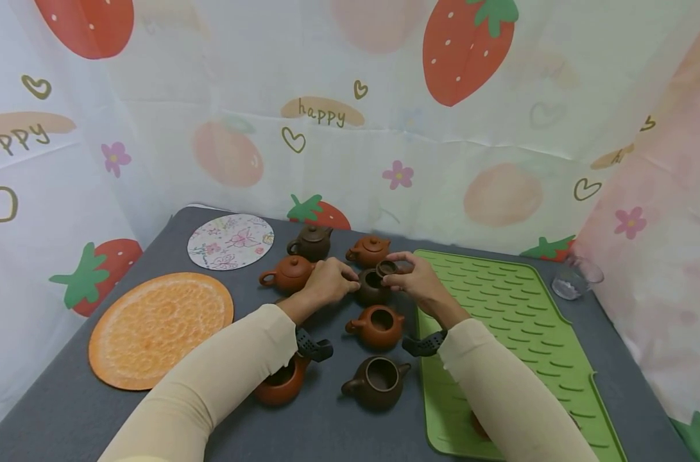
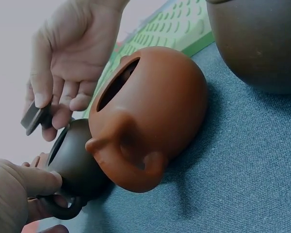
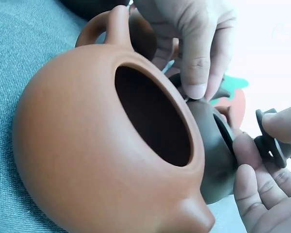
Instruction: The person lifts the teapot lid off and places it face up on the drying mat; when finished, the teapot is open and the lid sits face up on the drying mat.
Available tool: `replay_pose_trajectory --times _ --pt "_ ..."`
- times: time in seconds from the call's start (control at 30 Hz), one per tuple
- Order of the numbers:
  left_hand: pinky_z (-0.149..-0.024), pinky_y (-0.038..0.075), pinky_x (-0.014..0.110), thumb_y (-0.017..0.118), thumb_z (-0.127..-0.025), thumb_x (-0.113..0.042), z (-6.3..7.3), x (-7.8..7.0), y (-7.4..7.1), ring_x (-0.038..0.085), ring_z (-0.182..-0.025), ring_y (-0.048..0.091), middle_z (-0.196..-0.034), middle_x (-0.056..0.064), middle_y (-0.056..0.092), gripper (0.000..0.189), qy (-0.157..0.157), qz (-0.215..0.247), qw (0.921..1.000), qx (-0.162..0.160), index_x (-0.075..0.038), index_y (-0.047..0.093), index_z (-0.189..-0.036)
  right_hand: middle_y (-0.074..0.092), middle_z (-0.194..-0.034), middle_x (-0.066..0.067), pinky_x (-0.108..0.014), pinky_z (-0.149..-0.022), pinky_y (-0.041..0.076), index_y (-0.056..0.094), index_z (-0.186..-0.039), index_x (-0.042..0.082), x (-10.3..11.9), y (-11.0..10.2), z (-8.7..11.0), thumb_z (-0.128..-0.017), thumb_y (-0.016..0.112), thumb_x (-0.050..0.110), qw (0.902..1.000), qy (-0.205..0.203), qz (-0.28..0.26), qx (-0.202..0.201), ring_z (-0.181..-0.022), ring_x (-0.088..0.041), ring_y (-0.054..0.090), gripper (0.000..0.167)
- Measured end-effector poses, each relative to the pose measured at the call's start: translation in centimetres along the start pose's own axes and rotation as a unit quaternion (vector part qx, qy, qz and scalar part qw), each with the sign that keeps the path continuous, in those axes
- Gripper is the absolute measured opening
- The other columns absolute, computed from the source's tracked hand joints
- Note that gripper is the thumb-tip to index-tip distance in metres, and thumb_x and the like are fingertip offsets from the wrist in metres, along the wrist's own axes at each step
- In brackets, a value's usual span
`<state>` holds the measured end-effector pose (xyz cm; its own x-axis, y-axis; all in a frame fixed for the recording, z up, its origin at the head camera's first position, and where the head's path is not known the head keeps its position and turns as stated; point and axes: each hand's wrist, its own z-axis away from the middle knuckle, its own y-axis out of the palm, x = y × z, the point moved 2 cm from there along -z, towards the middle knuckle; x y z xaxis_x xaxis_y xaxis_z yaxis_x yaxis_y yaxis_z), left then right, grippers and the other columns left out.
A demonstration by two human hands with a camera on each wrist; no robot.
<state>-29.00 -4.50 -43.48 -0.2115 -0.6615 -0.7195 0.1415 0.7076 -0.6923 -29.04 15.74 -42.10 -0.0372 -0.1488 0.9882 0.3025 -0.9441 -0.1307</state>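
Observation:
A small dark brown teapot point(image 1: 374, 294) stands uncovered in the middle of the table. My left hand point(image 1: 326, 282) pinches its handle between thumb and fingers, plainest in the left wrist view. Above the opening, my right hand point(image 1: 423, 282) holds a dark lid point(image 3: 272, 145) between thumb and fingers, tilted and apart from the pot. Just nearer stands a reddish-brown teapot point(image 2: 167, 97) with its mouth uncovered. Closer still is another dark uncovered teapot point(image 1: 378, 399). Lidded teapots stand around the left hand: two reddish ones point(image 1: 292, 274) and a dark one point(image 1: 314, 244).
On the right lies a ridged green mat point(image 1: 500, 308), with a reddish-brown thing point(image 1: 478, 425) partly hidden by my right sleeve. Beyond it is a clear glass jug point(image 1: 575, 279). Orange point(image 1: 162, 330) and floral point(image 1: 231, 240) round mats lie left. My left arm partly covers a reddish pot point(image 1: 280, 393).

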Motion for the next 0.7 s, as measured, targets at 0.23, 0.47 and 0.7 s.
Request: replay_pose_trajectory --times 0.23,0.47,0.7 --pt "-0.060 0.050 0.028 0.074 -0.088 -0.021 0.0 0.0 0.0 0.013 -0.074 0.062 -0.097 0.003 0.069 0.015 -0.005 0.003 1.0000 -0.002 -0.013 0.078 -0.099 0.059 -0.113 -0.023 -0.055 -0.088 0.045 0.048 -0.131 -0.002 0.6 -0.3 0.4 -0.087 0.066 -0.007 0.9999 0.010 -0.006 -0.004 -0.095 -0.035 0.060 0.049" --pt "-0.059 0.050 0.028 0.074 -0.088 -0.021 0.0 0.0 -0.1 0.012 -0.071 0.061 -0.094 0.002 0.070 0.015 -0.009 0.005 0.9999 0.000 -0.012 0.078 -0.099 0.060 -0.113 -0.020 -0.060 -0.090 0.041 0.050 -0.131 0.000 1.6 -0.9 1.2 -0.088 0.067 -0.003 0.9999 0.012 0.008 0.000 -0.102 -0.041 0.056 0.046" --pt "-0.059 0.051 0.028 0.074 -0.088 -0.022 0.0 0.0 0.0 0.013 -0.073 0.062 -0.098 0.003 0.069 0.015 -0.009 0.004 1.0000 0.000 -0.013 0.078 -0.099 0.062 -0.104 -0.017 -0.037 -0.069 0.049 0.051 -0.132 0.002 2.8 -2.3 2.3 -0.088 0.070 0.003 0.9978 -0.014 0.064 0.008 -0.097 -0.042 0.054 0.048"
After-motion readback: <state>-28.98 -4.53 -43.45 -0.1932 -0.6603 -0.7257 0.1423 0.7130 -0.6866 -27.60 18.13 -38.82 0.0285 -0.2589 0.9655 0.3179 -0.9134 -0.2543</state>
